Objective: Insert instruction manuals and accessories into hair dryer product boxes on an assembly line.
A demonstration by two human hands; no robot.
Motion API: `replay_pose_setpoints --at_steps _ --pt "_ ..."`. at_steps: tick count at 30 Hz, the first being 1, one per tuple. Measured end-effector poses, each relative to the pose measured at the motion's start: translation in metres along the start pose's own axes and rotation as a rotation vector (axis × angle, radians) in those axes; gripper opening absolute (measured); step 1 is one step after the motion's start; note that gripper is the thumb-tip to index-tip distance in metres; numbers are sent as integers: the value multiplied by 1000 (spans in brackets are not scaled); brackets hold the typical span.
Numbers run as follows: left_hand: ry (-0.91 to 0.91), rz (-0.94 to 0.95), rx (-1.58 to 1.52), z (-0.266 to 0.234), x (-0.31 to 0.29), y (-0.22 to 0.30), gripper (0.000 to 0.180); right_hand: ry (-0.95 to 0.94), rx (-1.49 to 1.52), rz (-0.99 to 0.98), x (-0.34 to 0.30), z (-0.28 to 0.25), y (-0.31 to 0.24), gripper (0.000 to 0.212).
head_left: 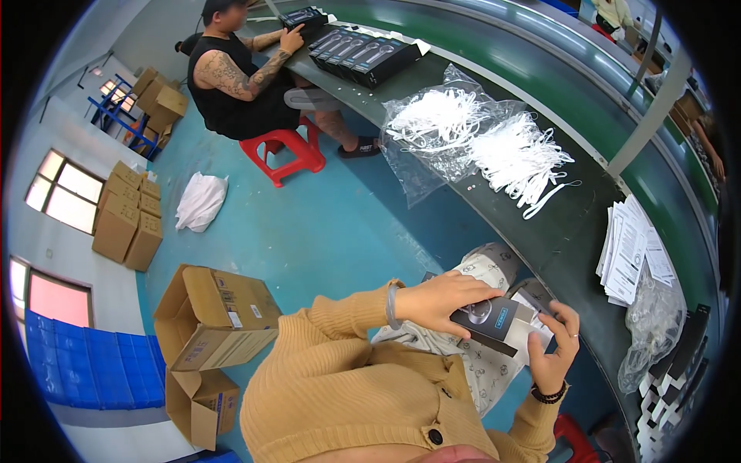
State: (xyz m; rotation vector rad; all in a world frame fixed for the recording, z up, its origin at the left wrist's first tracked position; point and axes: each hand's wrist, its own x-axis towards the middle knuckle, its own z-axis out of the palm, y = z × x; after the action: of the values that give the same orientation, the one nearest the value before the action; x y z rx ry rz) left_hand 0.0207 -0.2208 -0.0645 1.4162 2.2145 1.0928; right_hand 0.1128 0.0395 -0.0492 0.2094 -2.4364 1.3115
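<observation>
A small black printed box with white end flaps lies over my lap, tilted, beside the bench edge. My left hand rests across its top, fingers wrapped over the far side and thumb along the near side. At the box's right end, my right hand has its thumb and curled fingers around a white flap. That end looks opened; what is inside cannot be made out. Part of another box-like thing shows behind it, mostly hidden by my hand.
Looped white cords lie on clear plastic on the dark bench. Leaflets, a crumpled plastic bag and black-and-white box pieces are at right. Finished-looking black boxes stand near a seated person. Cartons sit left.
</observation>
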Motion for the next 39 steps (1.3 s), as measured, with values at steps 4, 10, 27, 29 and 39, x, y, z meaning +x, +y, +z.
replay_pose_setpoints --at_steps 4,10,27,29,39 --pt "33 31 25 0 2 -1 88 -135 -73 -74 2 -8 -3 38" --pt "51 64 51 0 4 -1 89 -250 -76 -71 0 1 -3 45" --pt "33 74 88 1 6 -5 89 -335 -176 -121 -4 6 2 24" --pt "37 73 89 1 5 -3 89 -339 -173 -124 -5 8 4 22" --pt "202 172 237 -9 27 -1 87 -199 -320 -152 -14 -14 13 22"
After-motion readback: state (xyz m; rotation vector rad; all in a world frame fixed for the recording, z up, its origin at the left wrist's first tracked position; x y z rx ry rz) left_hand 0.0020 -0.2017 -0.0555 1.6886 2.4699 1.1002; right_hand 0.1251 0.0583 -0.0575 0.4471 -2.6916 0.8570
